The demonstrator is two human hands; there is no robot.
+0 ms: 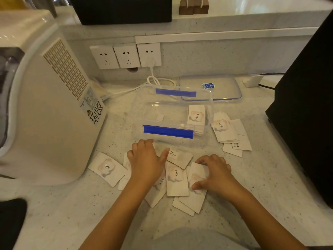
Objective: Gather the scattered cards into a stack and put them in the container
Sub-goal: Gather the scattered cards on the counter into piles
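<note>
White "love" cards lie scattered on the speckled counter. One pile sits between my hands, a single card lies to the left, and another bunch lies right of the container. The clear plastic container with blue clips stands open behind the pile, with a stack of cards inside at its right end. My left hand rests flat on the pile's left part, fingers curled over cards. My right hand pinches the edges of one card at the pile's right.
The container's lid lies flat behind it. A white appliance stands at the left, a black box at the right. Wall sockets with a white cable are at the back.
</note>
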